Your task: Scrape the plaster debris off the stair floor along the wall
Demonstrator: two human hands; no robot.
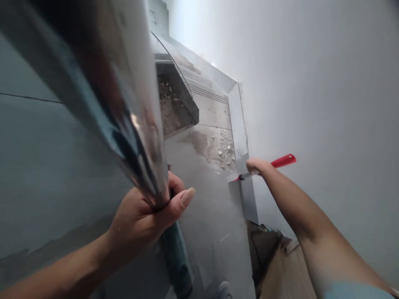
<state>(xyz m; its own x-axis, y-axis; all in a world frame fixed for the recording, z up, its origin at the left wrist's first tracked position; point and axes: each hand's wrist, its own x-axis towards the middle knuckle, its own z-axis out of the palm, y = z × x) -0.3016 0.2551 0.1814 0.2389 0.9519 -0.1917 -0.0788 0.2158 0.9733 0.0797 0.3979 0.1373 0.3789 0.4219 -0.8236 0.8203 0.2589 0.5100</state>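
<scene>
My left hand [149,211] is wrapped round a shiny metal rail [124,104], thumb lying across it. A dark green tube [177,257] shows below that hand. In my right hand [257,165] is a red-handled tool [283,160] with a grey shaft. Its pale, flat-looking tip reaches the light grey skirting at the wall's foot; whether it is a brush or a scraper I cannot tell. Crumbled plaster debris [225,145] lies on the step just beyond the tip. Further up, a dark metal dustpan [188,97] holds more rubble, partly hidden by the rail.
A white wall [321,104] rises along the right. Grey skirting [241,120] edges the grooved, dusty step [215,113]. A thin wire [174,60] arches over the dustpan. At the bottom right are a brown board [286,270] and dark clutter.
</scene>
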